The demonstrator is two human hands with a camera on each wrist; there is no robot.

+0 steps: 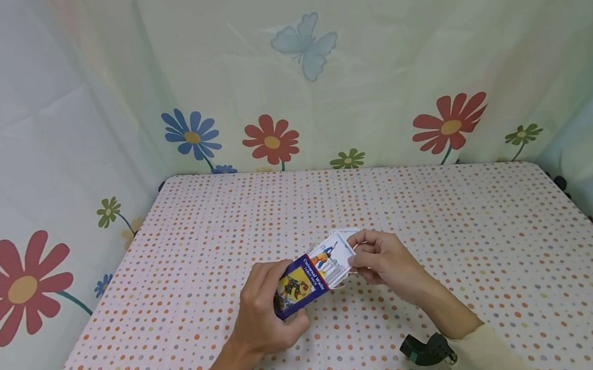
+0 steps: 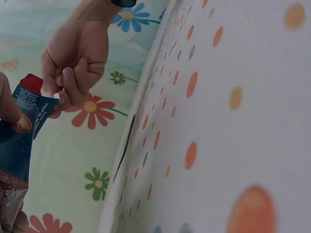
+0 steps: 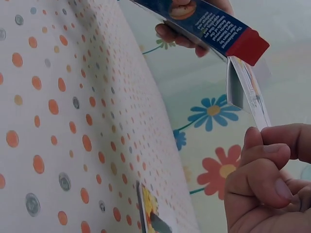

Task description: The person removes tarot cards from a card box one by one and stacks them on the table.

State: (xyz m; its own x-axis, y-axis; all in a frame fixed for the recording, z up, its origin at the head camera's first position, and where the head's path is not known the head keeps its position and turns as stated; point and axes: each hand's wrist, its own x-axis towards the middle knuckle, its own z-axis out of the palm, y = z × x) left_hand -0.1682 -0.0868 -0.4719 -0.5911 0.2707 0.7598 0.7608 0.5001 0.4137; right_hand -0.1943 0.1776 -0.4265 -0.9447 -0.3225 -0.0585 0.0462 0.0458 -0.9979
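My left hand (image 1: 262,315) grips a blue tarot card box (image 1: 299,288), printed "Universal Waite Tarot Deck", with thumb and fingers on opposite sides. From its upper right end sticks a small bundle of white-bordered tarot cards (image 1: 329,258), the front one showing a figure. The thumb and fingers of my right hand (image 1: 386,260) pinch the cards' outer end. In the right wrist view, the box's red flap (image 3: 249,46) stands out at its open end, beside the cards (image 3: 255,92). How many cards remain inside the box is hidden.
Another card or small stack (image 3: 150,208) lies on the dotted tablecloth (image 1: 224,231); in the head view a white card edge (image 1: 345,230) shows behind the bundle. Curtains (image 1: 372,77) printed with flowers hang behind the table and at both sides.
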